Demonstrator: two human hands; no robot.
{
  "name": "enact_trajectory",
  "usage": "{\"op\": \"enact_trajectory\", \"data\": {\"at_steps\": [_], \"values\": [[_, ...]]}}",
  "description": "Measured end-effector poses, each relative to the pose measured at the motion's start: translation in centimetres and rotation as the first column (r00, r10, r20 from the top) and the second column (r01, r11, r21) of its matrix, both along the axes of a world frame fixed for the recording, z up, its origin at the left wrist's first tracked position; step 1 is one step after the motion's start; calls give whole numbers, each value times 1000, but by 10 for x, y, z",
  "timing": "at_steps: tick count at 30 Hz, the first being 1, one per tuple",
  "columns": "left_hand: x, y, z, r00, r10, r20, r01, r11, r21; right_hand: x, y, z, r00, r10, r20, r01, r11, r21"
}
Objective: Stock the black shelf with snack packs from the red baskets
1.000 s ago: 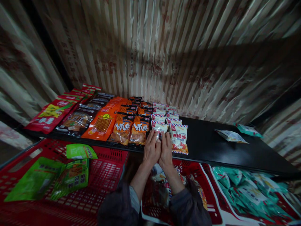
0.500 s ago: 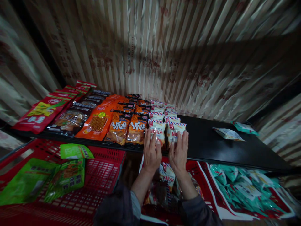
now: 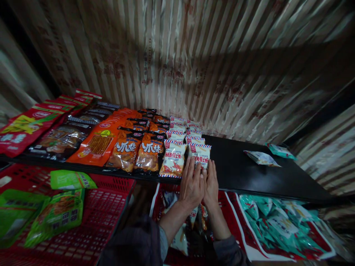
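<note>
My left hand [image 3: 192, 184] and my right hand [image 3: 211, 184] are side by side at the shelf's front edge, fingers stretched out. Both rest against the lower part of a white snack bag [image 3: 200, 152], the front one of the right-hand row, partly covering it. Left of it another white snack bag [image 3: 173, 158] with a striped border leans at the front of its row. More white bags [image 3: 177, 127] stand behind in two rows. Orange-and-black snack bags [image 3: 149, 151] adjoin them on the left.
Farther left on the black shelf [image 3: 238, 177] lie orange stick packs [image 3: 97, 143], dark packs [image 3: 59, 136] and red packs [image 3: 23, 129]. A white packet [image 3: 262, 158] and a teal packet [image 3: 281, 151] lie right. Below are a red basket [image 3: 108, 207] and a crate of teal bags [image 3: 283, 226].
My left hand has moved right from the left white bag to the right one, closing the gap to my right hand. The view has shifted slightly, so things appear farther left.
</note>
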State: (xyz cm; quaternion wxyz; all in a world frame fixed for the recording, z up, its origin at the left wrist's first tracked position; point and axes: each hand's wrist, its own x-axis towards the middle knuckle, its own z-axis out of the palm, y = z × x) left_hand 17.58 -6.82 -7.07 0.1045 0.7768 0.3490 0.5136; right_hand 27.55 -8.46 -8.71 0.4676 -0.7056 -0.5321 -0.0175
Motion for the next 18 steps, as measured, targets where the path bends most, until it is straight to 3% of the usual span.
{"op": "enact_trajectory", "data": {"at_steps": [13,18], "values": [[1,-1,-1,999,37,-6,-37,999,17,-1,1,6,997,54,-63,-56,998,-34],[-5,-2,6,999,44,-10,-43,998,40,5,2,20,973,25,-230,-34,999,-37]]}}
